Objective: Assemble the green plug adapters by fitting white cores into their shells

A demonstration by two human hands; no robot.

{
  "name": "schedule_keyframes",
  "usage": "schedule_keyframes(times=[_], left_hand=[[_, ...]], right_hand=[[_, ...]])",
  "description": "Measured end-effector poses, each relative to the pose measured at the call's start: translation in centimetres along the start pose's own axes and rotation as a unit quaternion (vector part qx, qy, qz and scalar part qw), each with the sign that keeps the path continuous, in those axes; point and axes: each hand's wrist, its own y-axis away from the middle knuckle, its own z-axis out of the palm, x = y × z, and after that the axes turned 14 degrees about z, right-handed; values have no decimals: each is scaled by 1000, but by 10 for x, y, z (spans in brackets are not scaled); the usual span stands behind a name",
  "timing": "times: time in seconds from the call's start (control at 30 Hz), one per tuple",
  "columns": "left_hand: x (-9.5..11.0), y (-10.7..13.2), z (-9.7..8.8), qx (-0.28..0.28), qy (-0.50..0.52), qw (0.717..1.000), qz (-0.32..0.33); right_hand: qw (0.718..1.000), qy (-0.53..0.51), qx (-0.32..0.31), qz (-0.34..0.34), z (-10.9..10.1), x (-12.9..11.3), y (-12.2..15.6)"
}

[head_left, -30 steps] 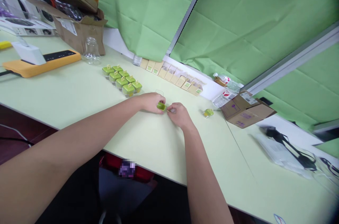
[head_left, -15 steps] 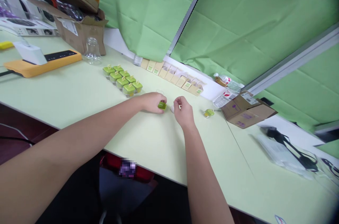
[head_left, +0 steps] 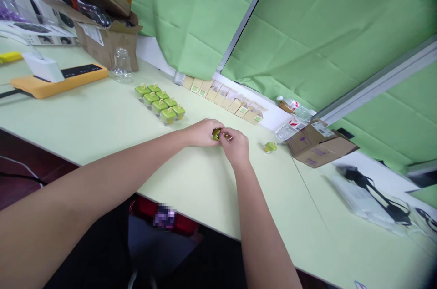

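Observation:
My left hand (head_left: 205, 133) is closed round a small green lid (head_left: 215, 134), its hollow side partly showing. Against that lid press the fingertips of my right hand (head_left: 236, 145), pinched together; what lies between them is too small and covered to make out. Left of my hands stands a cluster of several small clear containers with green lids (head_left: 159, 106), each topped by a pale loop. Another green-topped piece (head_left: 271, 146) rests on the table to the right.
A row of small tan boxes (head_left: 223, 98) lines the wall. Plastic bottles (head_left: 290, 129) lie beside a cardboard box (head_left: 321, 143) at right. An orange power strip (head_left: 73, 82), a clear jar (head_left: 121, 66) and an open carton (head_left: 105, 45) stand at left.
My left hand has moved right with the green lid, and my right fingertips have come onto it. The gap between my hands has closed.

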Motion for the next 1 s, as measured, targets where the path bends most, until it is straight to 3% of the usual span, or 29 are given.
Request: schedule_keyframes(times=[0.13,0.47,0.67,1.0], left_hand=[[1,-1,3,16,33,999,-20],[-1,0,9,-9,24,1000,-2],[-3,1,11,-7,12,1000,3],[-6,2,13,-6,-12,1000,0]], right_hand=[[1000,17,-8,11,-2,2,-1],[989,-46,-129,58,-7,5,-1],[996,34,-76,33,-6,0,1],[996,27,-67,49,-1,-1,2]])
